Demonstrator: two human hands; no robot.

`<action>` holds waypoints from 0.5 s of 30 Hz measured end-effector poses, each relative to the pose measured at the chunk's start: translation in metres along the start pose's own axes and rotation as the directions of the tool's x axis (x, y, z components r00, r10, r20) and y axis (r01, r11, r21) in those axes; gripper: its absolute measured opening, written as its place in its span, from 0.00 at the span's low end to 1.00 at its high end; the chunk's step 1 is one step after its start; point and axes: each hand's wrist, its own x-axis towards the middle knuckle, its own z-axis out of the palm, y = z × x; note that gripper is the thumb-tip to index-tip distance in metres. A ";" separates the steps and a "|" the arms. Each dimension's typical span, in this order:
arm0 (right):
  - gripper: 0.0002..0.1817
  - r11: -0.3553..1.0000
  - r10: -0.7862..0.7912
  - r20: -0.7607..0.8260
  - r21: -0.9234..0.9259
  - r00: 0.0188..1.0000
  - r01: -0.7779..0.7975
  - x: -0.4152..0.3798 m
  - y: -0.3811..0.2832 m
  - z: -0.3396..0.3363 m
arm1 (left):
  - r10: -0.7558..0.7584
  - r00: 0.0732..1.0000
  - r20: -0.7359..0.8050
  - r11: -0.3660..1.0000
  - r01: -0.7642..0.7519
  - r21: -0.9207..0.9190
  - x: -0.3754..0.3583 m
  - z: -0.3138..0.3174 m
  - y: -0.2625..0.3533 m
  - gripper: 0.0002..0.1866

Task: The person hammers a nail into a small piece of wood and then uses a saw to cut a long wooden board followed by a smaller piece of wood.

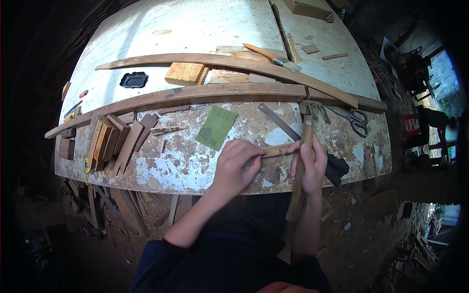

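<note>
My left hand (pixel 235 166) pinches the left end of a short wooden strip (pixel 276 150) close over the front of the worn workbench (pixel 195 178). My right hand (pixel 312 163) is closed round the wooden handle of a hammer (pixel 307 129), its head pointing away from me and the handle end reaching past the bench edge. The right fingertips also meet the strip's right end. Beyond the strip lies a dark flat file-like bar (pixel 278 121). A green sheet of sandpaper (pixel 216 128) is left of it, and a dark cloth (pixel 336 170) lies beside my right hand.
Two long curved wooden pieces (pixel 195 94) (pixel 215 59) span the bench. Near them are a paintbrush (pixel 273 56), a wood block (pixel 183 73) and a black tray (pixel 134 79). Scissors (pixel 359 122) lie at right. Several wood offcuts (pixel 105 141) stand at left.
</note>
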 end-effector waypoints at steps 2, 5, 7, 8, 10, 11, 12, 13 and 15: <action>0.32 0.997 -0.071 -0.018 0.005 0.997 0.072 -0.015 -0.003 0.000 | 0.008 1.000 -0.005 1.000 -0.008 -0.010 0.000 0.000 -0.002 0.14; 0.35 0.992 -0.067 0.026 0.108 0.997 0.064 -0.050 -0.030 0.005 | 0.014 1.000 -0.006 1.000 -0.014 0.005 -0.001 0.001 -0.004 0.21; 0.36 0.986 0.034 0.057 0.162 0.998 -0.042 -0.073 -0.046 0.013 | -0.036 0.999 -0.017 0.999 0.036 -0.007 0.000 0.000 0.002 0.28; 0.36 0.978 0.080 0.073 0.188 0.994 -0.092 -0.081 -0.051 0.017 | -0.057 0.998 -0.022 0.998 0.057 -0.013 0.001 0.000 0.004 0.32; 0.37 0.954 0.247 0.106 0.145 0.963 -0.261 -0.090 -0.054 0.022 | -0.066 0.998 -0.018 0.997 0.066 -0.027 -0.002 0.001 -0.002 0.37; 0.37 0.931 0.331 0.117 0.120 0.936 -0.345 -0.093 -0.057 0.023 | -0.073 0.997 -0.013 0.997 0.073 -0.037 -0.004 0.002 -0.003 0.39; 0.37 0.908 0.415 0.121 0.013 0.902 -0.419 -0.092 -0.065 0.026 | -0.074 0.997 -0.017 0.997 0.073 -0.033 -0.005 0.002 -0.003 0.39; 0.40 0.914 0.400 0.104 0.029 0.911 -0.404 -0.096 -0.066 0.031 | -0.075 0.997 -0.016 0.997 0.075 -0.032 -0.005 0.002 -0.003 0.40; 0.46 0.926 0.369 0.073 0.055 0.926 -0.374 -0.106 -0.068 0.039 | -0.088 0.996 -0.010 0.995 0.087 -0.047 -0.004 0.002 -0.002 0.40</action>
